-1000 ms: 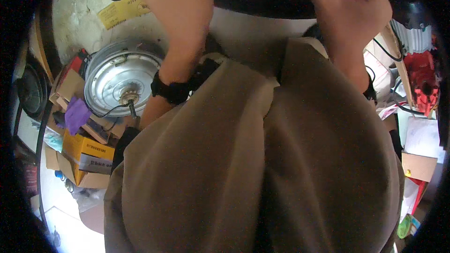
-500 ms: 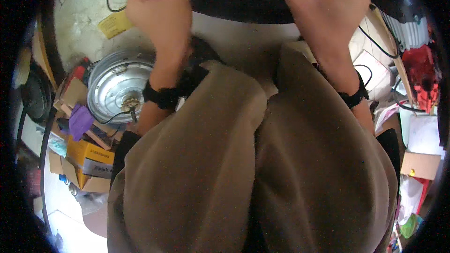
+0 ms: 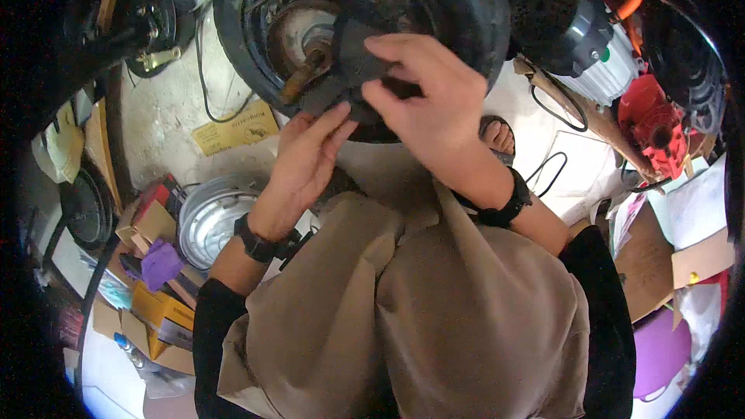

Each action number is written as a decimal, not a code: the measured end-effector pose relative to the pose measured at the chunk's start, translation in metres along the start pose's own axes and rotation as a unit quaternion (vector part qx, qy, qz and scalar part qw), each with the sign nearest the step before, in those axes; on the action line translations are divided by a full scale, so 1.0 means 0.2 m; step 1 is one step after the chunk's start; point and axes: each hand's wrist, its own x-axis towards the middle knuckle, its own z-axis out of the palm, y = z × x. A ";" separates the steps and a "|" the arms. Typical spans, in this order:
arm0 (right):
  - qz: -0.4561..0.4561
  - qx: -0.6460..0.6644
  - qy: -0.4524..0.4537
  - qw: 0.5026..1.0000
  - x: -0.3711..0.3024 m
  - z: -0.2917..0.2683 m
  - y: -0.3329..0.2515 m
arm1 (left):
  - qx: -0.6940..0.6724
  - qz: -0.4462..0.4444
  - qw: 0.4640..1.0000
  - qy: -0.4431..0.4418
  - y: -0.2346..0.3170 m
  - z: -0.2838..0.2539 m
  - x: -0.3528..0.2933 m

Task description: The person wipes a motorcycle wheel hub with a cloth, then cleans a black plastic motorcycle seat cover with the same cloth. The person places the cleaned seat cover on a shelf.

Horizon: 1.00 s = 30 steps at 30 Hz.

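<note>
A wheel with a black tyre (image 3: 247, 46) stands between my knees at the top of the view. Its hub has a rusty axle end (image 3: 301, 77) sticking out. Over the right part of the hub is a dark grey, flat, flexible piece (image 3: 358, 54); its exact kind is unclear. My left hand (image 3: 310, 151) pinches the lower edge of this piece, fingers pressed together. My right hand (image 3: 438, 93) curls at its right side, with thumb and forefinger bent onto it. The other right fingers are mostly hidden.
At left lie a silver hub motor (image 3: 213, 221), a purple cloth (image 3: 161, 264) and a yellow box (image 3: 159, 314). A yellow card (image 3: 235, 130) is on the floor. At right are a black-and-silver motor (image 3: 578, 39), a red machine part (image 3: 656, 128) and loose cables. My sandalled foot (image 3: 497, 138) shows beside the tyre.
The view has shifted so that much more of the wheel shows. Both hands, earlier apart at the top edge, are now close together at the dark grey piece by the hub.
</note>
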 end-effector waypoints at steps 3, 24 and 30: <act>0.011 -0.001 -0.005 1.000 0.01 -0.01 0.00 | -0.059 0.011 0.997 -0.057 0.00 0.03 0.05; 0.037 0.000 -0.118 0.992 -0.14 -0.02 0.04 | -0.035 0.102 0.994 -0.022 0.02 -0.16 0.03; -0.119 -0.114 -0.062 0.984 -0.11 -0.09 0.02 | -0.046 0.322 0.946 0.006 0.05 -0.25 0.09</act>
